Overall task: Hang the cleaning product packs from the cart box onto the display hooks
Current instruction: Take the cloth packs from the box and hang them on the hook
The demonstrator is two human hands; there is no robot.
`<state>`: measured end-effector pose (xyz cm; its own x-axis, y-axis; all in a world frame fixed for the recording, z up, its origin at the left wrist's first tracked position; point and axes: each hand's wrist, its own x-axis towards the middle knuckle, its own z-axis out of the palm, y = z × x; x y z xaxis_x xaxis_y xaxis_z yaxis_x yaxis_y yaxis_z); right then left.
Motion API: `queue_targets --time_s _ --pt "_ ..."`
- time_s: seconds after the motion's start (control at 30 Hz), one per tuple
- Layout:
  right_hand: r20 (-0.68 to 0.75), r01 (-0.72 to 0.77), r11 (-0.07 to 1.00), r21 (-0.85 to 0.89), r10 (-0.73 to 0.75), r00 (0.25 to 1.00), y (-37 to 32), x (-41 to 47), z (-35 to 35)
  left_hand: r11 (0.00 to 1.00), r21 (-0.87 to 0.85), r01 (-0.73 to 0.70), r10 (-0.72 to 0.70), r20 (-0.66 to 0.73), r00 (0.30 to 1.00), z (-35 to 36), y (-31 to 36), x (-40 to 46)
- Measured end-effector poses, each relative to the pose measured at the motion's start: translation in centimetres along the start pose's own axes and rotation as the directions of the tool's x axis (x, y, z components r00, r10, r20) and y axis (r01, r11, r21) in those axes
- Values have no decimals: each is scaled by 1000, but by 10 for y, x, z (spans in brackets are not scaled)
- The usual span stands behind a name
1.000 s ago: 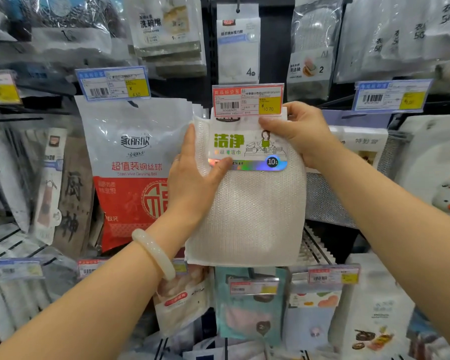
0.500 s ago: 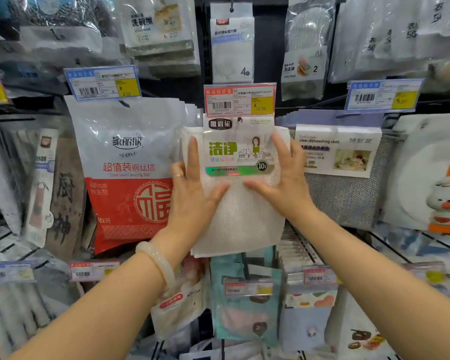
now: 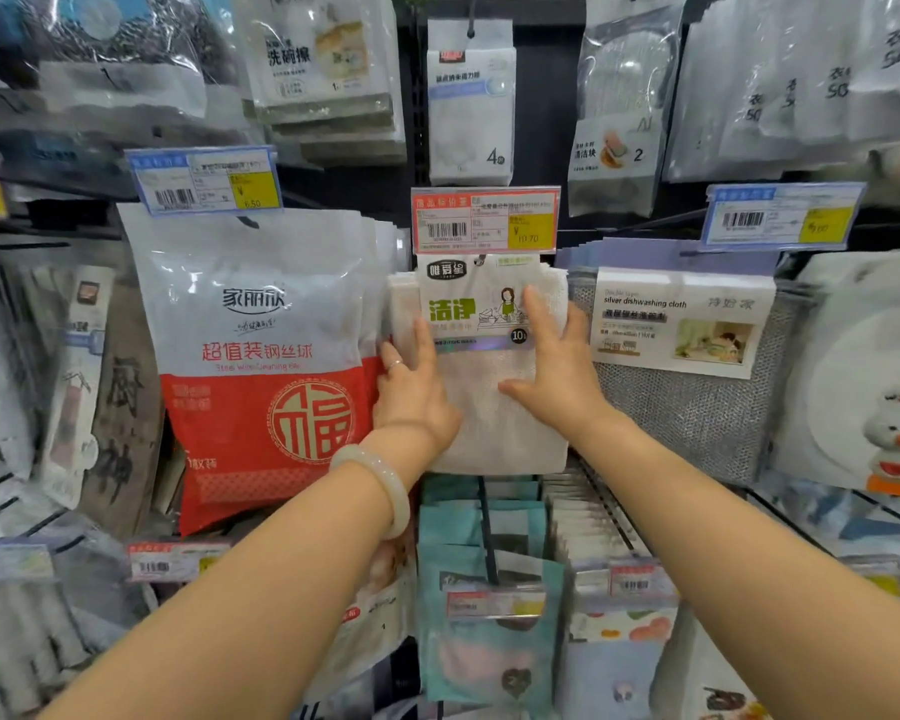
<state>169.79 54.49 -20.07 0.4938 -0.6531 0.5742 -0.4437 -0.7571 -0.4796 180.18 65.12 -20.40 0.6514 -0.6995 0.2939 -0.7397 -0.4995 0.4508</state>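
Hanging on a display hook just below a red-framed price tag (image 3: pixel 484 220), a white woven cleaning-cloth pack with a green-lettered card header (image 3: pixel 481 366) is seen at the middle of the rack. It is touched by both hands: the left hand (image 3: pixel 411 392), with a ring on one finger and a pale bangle (image 3: pixel 380 485) at the wrist, lies along its left edge with fingers straight, and the right hand (image 3: pixel 554 371) is laid flat on its front with fingers spread. Neither hand is curled round it.

Just to the left, a large white-and-red pouch of steel wire balls (image 3: pixel 260 366) is hung under a blue-framed price tag (image 3: pixel 203 181), its right edge touching the cloth pack. To the right, a grey mesh dishwashing cloth with a white card label (image 3: pixel 697 387) is hung close beside. Teal pouches (image 3: pixel 489 615) are hung below, partly covered by the forearms.

The hook itself is hidden behind the red tag. Packs at the upper corners and far left are blurred and their print cannot be read.
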Motion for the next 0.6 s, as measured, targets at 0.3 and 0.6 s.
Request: queue_targets --time_s 0.3,0.6 --pt "304 49 894 -445 99 947 11 -40 10 963 251 -102 27 285 958 29 -15 -26" --pt "152 167 864 -475 -106 983 -33 -49 25 947 111 -301 271 227 935 14 -35 -61"
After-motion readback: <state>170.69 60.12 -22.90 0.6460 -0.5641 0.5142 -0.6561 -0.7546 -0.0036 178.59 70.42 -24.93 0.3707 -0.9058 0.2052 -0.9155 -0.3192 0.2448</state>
